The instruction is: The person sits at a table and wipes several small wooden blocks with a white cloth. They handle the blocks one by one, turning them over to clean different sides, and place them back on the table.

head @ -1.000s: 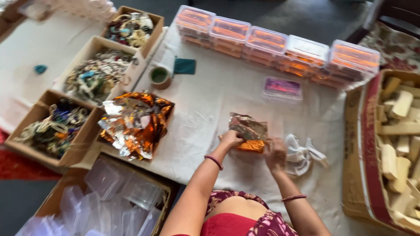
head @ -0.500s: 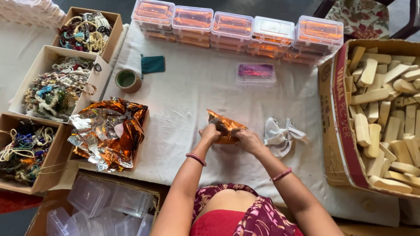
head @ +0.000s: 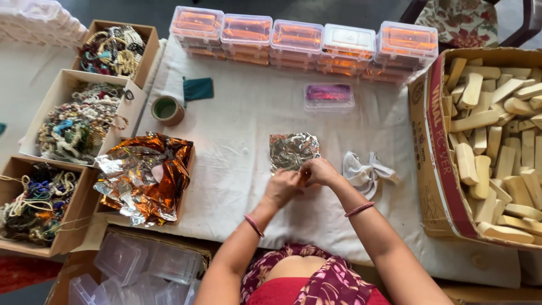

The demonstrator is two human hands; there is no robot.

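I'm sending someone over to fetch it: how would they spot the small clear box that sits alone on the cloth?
Start at the row of stacked clear boxes with orange contents along the far edge of the white cloth. Just in front of that row lies one small clear box. It alone stands apart, unstacked, with pink-purple contents.

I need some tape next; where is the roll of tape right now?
In the head view, the tape roll stands on the white cloth at left, beside the green pouch, just above the box of crumpled foil.
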